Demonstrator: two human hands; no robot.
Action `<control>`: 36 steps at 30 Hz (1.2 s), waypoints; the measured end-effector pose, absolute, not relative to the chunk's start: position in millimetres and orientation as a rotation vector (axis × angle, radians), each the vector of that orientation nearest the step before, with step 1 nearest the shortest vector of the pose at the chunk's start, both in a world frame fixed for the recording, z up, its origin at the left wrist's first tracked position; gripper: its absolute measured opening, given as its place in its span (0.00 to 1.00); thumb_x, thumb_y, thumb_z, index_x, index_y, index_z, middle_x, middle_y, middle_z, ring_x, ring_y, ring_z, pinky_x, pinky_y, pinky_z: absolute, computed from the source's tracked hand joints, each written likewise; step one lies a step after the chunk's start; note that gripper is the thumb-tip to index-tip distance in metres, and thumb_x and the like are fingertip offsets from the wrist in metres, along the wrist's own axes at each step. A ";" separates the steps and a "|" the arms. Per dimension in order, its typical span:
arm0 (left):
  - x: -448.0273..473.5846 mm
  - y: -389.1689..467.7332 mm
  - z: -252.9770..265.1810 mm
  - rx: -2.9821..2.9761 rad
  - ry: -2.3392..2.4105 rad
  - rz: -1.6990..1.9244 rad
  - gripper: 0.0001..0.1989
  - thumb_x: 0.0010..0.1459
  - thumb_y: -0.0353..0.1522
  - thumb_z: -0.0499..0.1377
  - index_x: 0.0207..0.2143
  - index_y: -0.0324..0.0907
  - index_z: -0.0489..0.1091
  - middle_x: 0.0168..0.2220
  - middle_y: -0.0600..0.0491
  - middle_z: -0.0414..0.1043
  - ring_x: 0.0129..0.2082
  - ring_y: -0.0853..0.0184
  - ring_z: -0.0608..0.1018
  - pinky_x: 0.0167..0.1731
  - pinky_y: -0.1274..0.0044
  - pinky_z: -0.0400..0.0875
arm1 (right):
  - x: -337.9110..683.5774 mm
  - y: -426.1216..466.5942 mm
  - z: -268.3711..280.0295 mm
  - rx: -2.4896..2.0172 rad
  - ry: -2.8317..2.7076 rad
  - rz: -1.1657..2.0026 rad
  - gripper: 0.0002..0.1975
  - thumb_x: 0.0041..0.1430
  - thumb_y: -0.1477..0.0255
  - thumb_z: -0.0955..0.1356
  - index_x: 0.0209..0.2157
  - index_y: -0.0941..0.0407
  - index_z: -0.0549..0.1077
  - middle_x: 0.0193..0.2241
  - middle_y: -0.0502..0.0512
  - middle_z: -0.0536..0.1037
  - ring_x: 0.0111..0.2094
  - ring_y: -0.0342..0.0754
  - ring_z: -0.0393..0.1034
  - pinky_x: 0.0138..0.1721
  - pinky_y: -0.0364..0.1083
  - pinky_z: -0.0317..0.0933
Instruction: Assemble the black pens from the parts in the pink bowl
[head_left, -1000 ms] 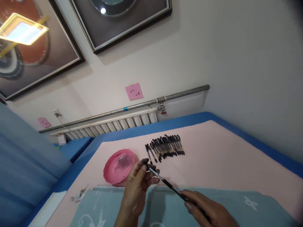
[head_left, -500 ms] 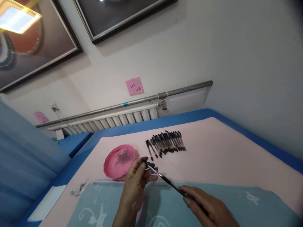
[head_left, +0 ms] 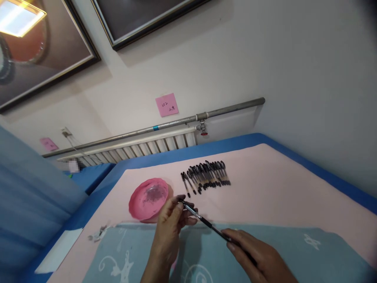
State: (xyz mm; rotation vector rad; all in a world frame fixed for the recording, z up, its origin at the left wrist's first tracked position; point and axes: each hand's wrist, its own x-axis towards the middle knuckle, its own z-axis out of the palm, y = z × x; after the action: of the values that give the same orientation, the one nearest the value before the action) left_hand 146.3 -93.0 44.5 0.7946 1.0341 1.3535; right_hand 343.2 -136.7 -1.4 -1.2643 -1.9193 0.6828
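My left hand (head_left: pixel 168 228) pinches a clear-and-black pen cap (head_left: pixel 190 208) between thumb and forefinger; its fingertips are stained dark. From the lower right, my right hand (head_left: pixel 257 253) is closed round the rear part of a black pen (head_left: pixel 216 229). The pen's tip end meets the open end of the cap, so the two lie in one slanting line above the blue-green cloth. Beyond my hands, a row of capped black pens (head_left: pixel 207 175) lies side by side on the pink sheet.
A pink dish (head_left: pixel 137 206) with dark smudges stands left of the pens. Crumpled scraps (head_left: pixel 97 234) and a white paper (head_left: pixel 59 251) lie further left. The patterned blue-green cloth (head_left: pixel 282 243) covers the near side. A radiator (head_left: pixel 156 146) and pipe run along the wall behind.
The pen in my right hand has moved up and left, and its tip has gone from the cap's mouth into the cap. My left hand is nearly still.
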 end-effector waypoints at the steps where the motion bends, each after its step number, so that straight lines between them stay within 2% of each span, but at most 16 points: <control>1: 146.1 -92.7 44.7 0.789 1.031 1.354 0.18 0.47 0.37 0.62 0.40 0.37 0.68 0.32 0.45 0.75 0.29 0.65 0.77 0.30 0.74 0.72 | 343.2 -137.0 -1.9 -1.267 -1.918 0.675 0.16 0.59 0.66 0.60 0.48 0.50 0.70 0.41 0.56 0.77 0.39 0.48 0.73 0.38 0.44 0.68; 6: 144.7 -91.4 46.2 0.748 1.024 1.367 0.20 0.45 0.37 0.64 0.39 0.37 0.68 0.31 0.45 0.75 0.29 0.64 0.77 0.30 0.74 0.71 | 344.9 -137.8 -6.3 -1.286 -1.895 0.658 0.16 0.59 0.65 0.61 0.48 0.49 0.69 0.40 0.56 0.77 0.39 0.48 0.73 0.37 0.44 0.68; 16: 146.3 -93.5 47.7 0.807 1.061 1.354 0.18 0.48 0.37 0.61 0.40 0.36 0.67 0.32 0.45 0.75 0.28 0.67 0.76 0.30 0.75 0.71 | 344.5 -138.1 -4.6 -1.292 -1.904 0.651 0.16 0.59 0.66 0.61 0.49 0.49 0.69 0.41 0.55 0.77 0.40 0.49 0.73 0.38 0.44 0.68; 29: 146.0 -95.8 48.9 0.798 1.063 1.362 0.20 0.45 0.37 0.63 0.40 0.36 0.67 0.31 0.45 0.75 0.29 0.65 0.77 0.30 0.74 0.72 | 344.8 -141.4 -4.6 -1.275 -1.943 0.606 0.16 0.59 0.66 0.61 0.49 0.50 0.69 0.40 0.54 0.77 0.41 0.49 0.72 0.40 0.44 0.68; 36: 146.1 -97.9 48.3 0.815 1.059 1.359 0.18 0.47 0.36 0.62 0.40 0.37 0.67 0.31 0.46 0.75 0.28 0.66 0.77 0.30 0.74 0.72 | 345.2 -141.7 -6.1 -1.273 -1.936 0.612 0.16 0.59 0.67 0.61 0.48 0.51 0.69 0.42 0.55 0.76 0.41 0.48 0.72 0.41 0.43 0.67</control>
State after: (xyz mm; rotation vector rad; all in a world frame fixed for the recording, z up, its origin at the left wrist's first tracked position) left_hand 146.1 -97.9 48.3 0.8148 1.0590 1.3589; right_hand 345.2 -141.7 -6.1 -1.2730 -1.9365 0.6125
